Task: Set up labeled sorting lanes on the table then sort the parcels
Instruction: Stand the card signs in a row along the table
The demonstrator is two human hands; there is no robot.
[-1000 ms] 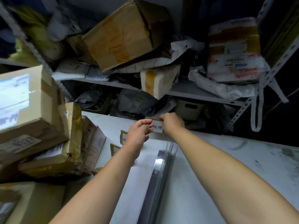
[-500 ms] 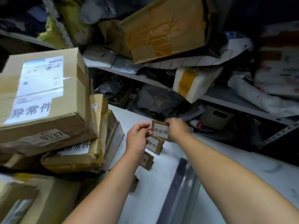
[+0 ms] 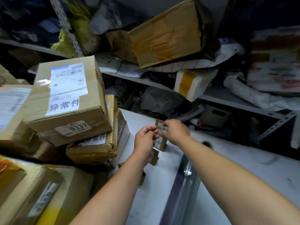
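A white table (image 3: 251, 168) fills the lower right. Its right half is bare and gives the widest room to move. Its left edge is crowded by a stack of brown cardboard parcels (image 3: 69, 98), whose top box carries a white shipping label and a sticker reading 0337.

Behind the table's far edge stands a grey metal shelf rack (image 3: 215, 95). The rack is packed: a large tilted brown cardboard box with tape (image 3: 167, 33), a white foam box banded in yellow tape (image 3: 193, 85) jutting over the shelf lip, and crumpled white and grey mailer bags. Under the shelf sits a beige bin with a handle slot (image 3: 214, 114); what it contains cannot be seen.

A shiny metal rail (image 3: 183, 184) runs from the near edge toward the far edge, between the forearms.

Near the far edge, three small brown cardboard label cards stand in a row close beside the parcels. The left hand (image 3: 145, 137) and the right hand (image 3: 175, 131) both pinch the farthest label card (image 3: 161, 128), one at each side. Whether it touches the table cannot be told. The middle card (image 3: 159, 143) and the nearest card (image 3: 154, 157) stand just in front of it, partly hidden by the left hand.
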